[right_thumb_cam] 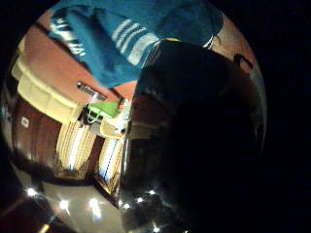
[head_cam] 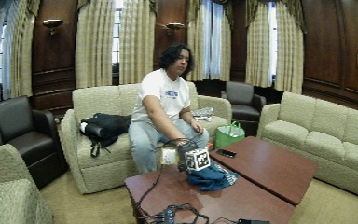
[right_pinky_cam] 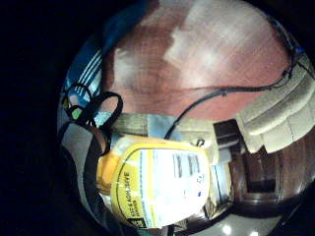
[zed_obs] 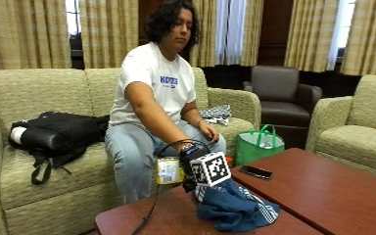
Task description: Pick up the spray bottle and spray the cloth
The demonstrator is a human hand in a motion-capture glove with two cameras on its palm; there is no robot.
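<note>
Above the table (zed_obs: 344, 191) edge, the spray bottle (zed_obs: 168, 170) is held clamped in the right hand (zed_obs: 191, 159); the nozzle should be turned toward the cloth (zed_obs: 235, 208) before squeezing.

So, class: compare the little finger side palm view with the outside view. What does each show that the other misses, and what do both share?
Only the palm view shows the printed label on the spray bottle up close. Only the outside view shows the seated person, the black backpack, the green bag, the phone and the gloved right hand beside the bottle. Both show the bottle, the blue cloth and the red-brown table.
</note>
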